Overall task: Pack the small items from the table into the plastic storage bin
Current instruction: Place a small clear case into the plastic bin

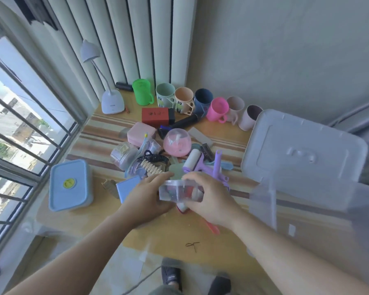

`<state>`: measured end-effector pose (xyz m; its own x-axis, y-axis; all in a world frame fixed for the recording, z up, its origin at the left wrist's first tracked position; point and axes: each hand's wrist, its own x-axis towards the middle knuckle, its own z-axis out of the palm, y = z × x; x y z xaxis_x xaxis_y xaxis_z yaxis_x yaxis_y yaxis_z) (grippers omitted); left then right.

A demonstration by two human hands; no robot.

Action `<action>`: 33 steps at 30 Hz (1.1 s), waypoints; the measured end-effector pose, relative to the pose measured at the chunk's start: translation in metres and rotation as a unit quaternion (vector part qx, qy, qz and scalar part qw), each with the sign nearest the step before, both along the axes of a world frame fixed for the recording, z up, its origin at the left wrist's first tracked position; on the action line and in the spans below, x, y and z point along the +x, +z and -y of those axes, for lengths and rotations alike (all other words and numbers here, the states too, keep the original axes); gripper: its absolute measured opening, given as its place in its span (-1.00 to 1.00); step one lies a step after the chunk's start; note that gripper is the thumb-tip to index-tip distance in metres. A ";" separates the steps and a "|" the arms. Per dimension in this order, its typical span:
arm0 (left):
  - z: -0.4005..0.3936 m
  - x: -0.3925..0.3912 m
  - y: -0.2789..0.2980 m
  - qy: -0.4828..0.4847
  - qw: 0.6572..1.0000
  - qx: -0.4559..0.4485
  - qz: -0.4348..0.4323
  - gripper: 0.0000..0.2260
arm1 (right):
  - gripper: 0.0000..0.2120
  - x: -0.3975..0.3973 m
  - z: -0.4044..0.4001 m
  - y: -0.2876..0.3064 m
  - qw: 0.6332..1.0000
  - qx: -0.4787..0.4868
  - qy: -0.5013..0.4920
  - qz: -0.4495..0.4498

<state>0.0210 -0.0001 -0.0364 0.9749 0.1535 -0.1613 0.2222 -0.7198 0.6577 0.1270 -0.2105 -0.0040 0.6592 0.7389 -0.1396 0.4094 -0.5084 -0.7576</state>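
A small clear plastic box (179,191) with red and dark contents is held above the table's front middle. My left hand (146,198) grips its left end and my right hand (209,199) grips its right end. Behind the hands lies a pile of small items: a cream hair claw (152,168), a white lint roller (193,159) with a purple handle, a pink dome-shaped item (177,142), a pink case (141,133) and a red box (157,114). The translucent storage bin (307,207) stands at the right, its grey lid (303,154) leaning behind it.
A row of plastic cups (183,99) lines the back edge, with a green cup (142,91) at the left and a desk lamp (112,102) beside it. A blue lunch box (70,184) sits at the left by the window. A red comb (211,226) lies under my right wrist.
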 end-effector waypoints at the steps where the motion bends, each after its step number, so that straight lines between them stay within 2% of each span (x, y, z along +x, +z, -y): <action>1: 0.005 0.006 0.008 0.013 0.999 -0.017 0.026 -0.35 | -0.55 0.003 0.010 0.012 1.000 0.013 -0.013 0.009; 3: 0.018 0.019 0.024 0.002 0.995 -0.008 0.098 -0.41 | -0.49 0.008 0.032 0.033 0.999 0.027 -0.021 0.042; 6: 0.049 0.044 0.047 -0.048 0.982 0.038 0.178 -0.40 | -0.35 0.011 0.070 0.065 0.999 -0.012 -0.029 0.016; 10: 0.111 0.079 0.078 -0.138 0.953 0.102 0.252 -0.46 | -0.54 0.019 0.130 0.095 0.992 -0.011 -0.125 0.009; 14: 0.192 0.106 0.091 -0.208 0.927 0.128 0.283 -0.52 | -0.53 0.032 0.206 0.105 0.982 -0.081 -0.166 0.048; 17: 0.254 0.122 0.081 -0.276 0.930 0.121 0.209 -0.48 | -0.53 0.044 0.273 0.090 0.976 -0.117 -0.168 0.070; 20: 0.305 0.137 0.061 -0.321 0.926 0.169 0.105 -0.42 | -0.52 0.061 0.329 0.049 0.977 -0.129 -0.145 0.088; 23: 0.346 0.139 0.034 -0.359 0.910 0.209 0.003 -0.46 | -0.62 0.069 0.354 -0.004 0.983 -0.167 -0.054 0.043; 25: 0.365 0.134 0.011 -0.349 0.916 0.170 -0.098 -0.46 | -0.72 0.069 0.355 -0.036 0.979 -0.201 0.027 0.000; 26: 0.373 0.131 0.000 -0.318 0.925 0.136 -0.156 -0.45 | -0.69 0.069 0.353 -0.051 0.974 -0.216 0.060 -0.015; 28: 0.384 0.126 -0.017 -0.262 0.932 0.109 -0.226 -0.41 | -0.46 0.067 0.347 -0.070 0.967 -0.229 0.093 -0.053; 31: 0.394 0.123 -0.037 -0.250 0.919 0.141 -0.271 -0.27 | -0.13 0.063 0.345 -0.092 0.962 -0.233 0.095 -0.107; 33: 0.396 0.124 -0.046 -0.256 0.907 0.151 -0.299 -0.14 | -0.05 0.064 0.348 -0.098 0.958 -0.235 0.088 -0.139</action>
<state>0.1453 -0.3957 -0.0823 0.6826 -0.1691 -0.7109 0.0599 -0.9566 0.2851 0.1907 -0.5583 -0.1024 0.4193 0.6477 -0.6362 0.3364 -0.7617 -0.5537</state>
